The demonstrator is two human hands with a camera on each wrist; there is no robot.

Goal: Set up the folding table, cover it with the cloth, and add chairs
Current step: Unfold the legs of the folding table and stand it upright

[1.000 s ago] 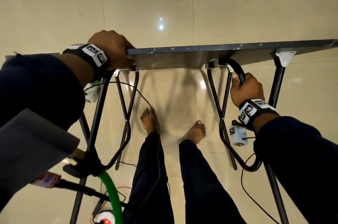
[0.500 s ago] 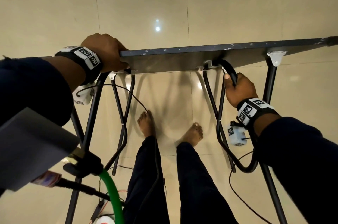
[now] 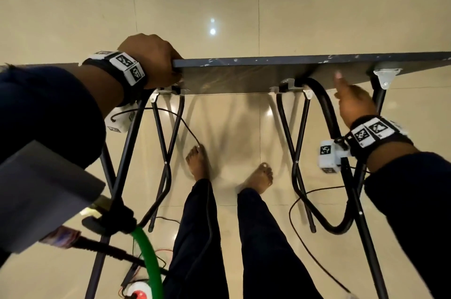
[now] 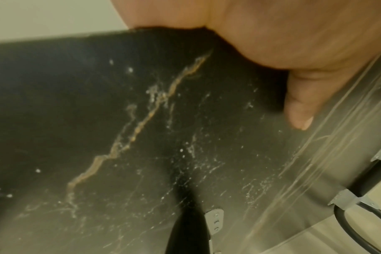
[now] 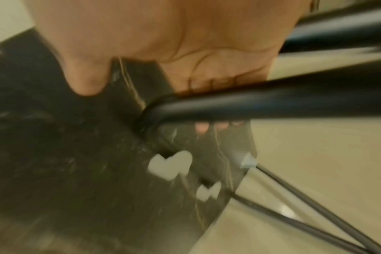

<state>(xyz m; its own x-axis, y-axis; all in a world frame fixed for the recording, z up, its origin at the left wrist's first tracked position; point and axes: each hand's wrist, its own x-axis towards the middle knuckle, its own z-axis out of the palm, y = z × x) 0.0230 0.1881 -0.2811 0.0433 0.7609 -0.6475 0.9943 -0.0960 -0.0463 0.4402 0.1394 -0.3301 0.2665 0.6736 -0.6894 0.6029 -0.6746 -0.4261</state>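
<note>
The folding table [image 3: 244, 77] is tipped on its side, its dark scratched underside [image 4: 141, 137] facing me and its black legs [image 3: 168, 142] unfolded. My left hand [image 3: 151, 59] grips the upper edge at the left, thumb [image 4: 298, 111] on the underside. My right hand [image 3: 351, 101] is to the right of the curved black leg tube [image 3: 324, 103]. Its fingers are stretched out, one fingertip reaching up to the underside. In the right wrist view the fingers pass behind the tube [image 5: 250, 103] without curling round it. No cloth or chairs are in view.
My bare feet [image 3: 197, 162] stand on the beige tiled floor between the leg frames. Black cables [image 3: 305, 201] trail on the floor. A green hose [image 3: 148, 257], a grey flat object [image 3: 44, 196] and a red-and-white device [image 3: 138, 293] are at the lower left.
My right hand has let go of the curved leg tube, moved up and to the right, and straightened its fingers. The left hand keeps its grip on the tabletop edge.
</note>
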